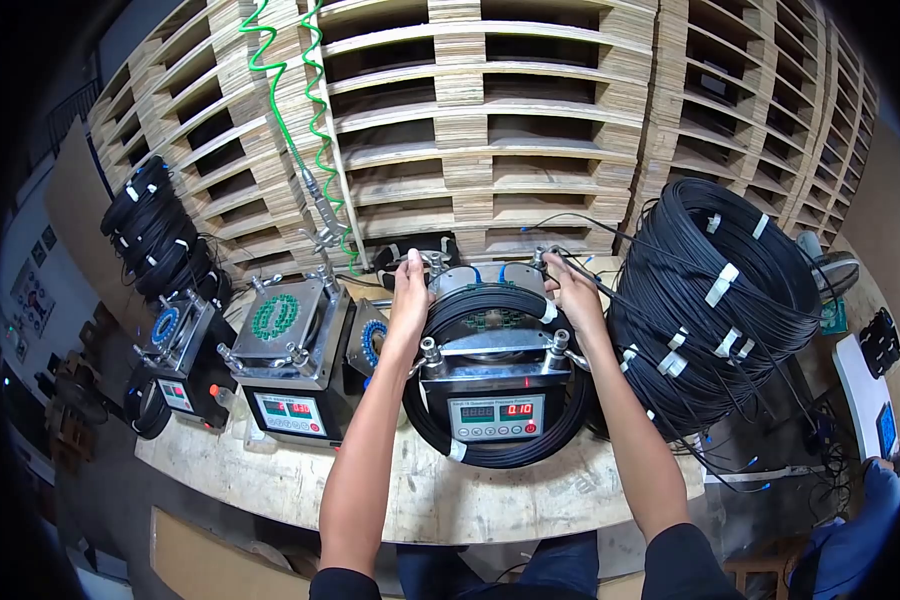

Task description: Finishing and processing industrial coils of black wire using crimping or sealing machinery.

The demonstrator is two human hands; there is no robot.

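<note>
A polishing machine with a red-lit display stands in front of me, a metal plate across its top. A coil of black cable with white ties loops around its front and over the plate. My left hand is closed at the far left corner knob, its fingers partly hidden behind the thumb. At the far right corner, my right hand has its fingertips closed on another metal knob. Two near corner knobs stand untouched. Blue-tipped cable ends sit at the plate's far edge.
Two similar machines stand to the left, beside a small orange-capped bottle. A tall stack of black cable coils rises close to my right. Stacked wooden pallets form the back. Green spiral air hoses hang beside an air gun.
</note>
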